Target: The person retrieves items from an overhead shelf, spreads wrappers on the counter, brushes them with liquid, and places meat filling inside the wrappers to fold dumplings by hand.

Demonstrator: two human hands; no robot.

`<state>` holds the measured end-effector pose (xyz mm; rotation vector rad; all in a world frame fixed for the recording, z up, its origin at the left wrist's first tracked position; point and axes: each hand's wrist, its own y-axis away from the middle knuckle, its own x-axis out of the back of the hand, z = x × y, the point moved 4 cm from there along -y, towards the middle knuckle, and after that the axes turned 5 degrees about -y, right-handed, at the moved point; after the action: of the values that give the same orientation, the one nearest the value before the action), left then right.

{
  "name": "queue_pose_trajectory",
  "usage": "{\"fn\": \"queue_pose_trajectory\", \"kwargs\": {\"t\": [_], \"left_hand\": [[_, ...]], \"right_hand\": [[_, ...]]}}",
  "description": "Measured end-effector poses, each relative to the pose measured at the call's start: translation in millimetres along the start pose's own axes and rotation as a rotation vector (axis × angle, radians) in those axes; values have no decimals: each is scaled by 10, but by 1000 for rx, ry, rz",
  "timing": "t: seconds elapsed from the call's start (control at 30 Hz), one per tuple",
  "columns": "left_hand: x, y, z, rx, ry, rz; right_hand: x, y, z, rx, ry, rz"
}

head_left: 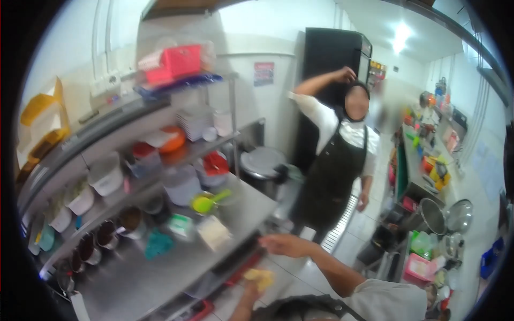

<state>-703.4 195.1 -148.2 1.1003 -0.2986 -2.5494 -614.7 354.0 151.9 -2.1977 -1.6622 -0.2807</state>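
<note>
Low in the view, my left hand (247,294) grips a crumpled yellow cloth (259,278), blurred by motion. My right hand (286,245) is stretched out with its fingers extended, near the front edge of the steel counter (139,275), and holds nothing that I can see. On the counter lie a teal cloth (159,243), a white-and-green packet (181,226) and a pale flat item (214,233). A lime-green handled strainer or scoop (206,202) sits farther back, beside a translucent tub (182,184).
A co-worker in a dark apron (334,182) stands ahead with one arm raised. Shelves with white bins (105,174) and a pink box (174,63) rise at the left. A large lidded pot (263,162) stands behind the counter. Crowded worktops with a metal pot (424,216) line the right.
</note>
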Motion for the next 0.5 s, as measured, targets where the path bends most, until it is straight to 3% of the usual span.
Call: {"fn": "queue_pose_trajectory", "kwargs": {"t": [0.03,0.07,0.13,0.2,0.23,0.27,0.33,0.4,0.5], "left_hand": [[186,-80,32,-134,-163,-10],[123,-22,148,-98,120,-52],[55,-31,420,-38,113,26],[-155,-16,623,-363,-574,-112],[-527,101,907,-35,116,-36],[-633,96,918,-49,124,-26],[-734,-217,1094,-115,109,-13],[-592,-492,1369,-154,61,43],[-542,-1024,2030,-245,-47,114]], "right_hand": [[-10,-233,78,-12,-43,-92],[-30,-446,147,-29,-89,-186],[82,-840,-36,-69,-145,-190],[288,-1095,-176,-165,-152,-148],[441,-1236,-72,7,-201,-144],[593,-1313,2,11,-202,-162],[1132,-1530,191,-16,-559,2],[1759,-1793,446,259,-982,8],[2839,-2241,467,422,-843,256]]}}
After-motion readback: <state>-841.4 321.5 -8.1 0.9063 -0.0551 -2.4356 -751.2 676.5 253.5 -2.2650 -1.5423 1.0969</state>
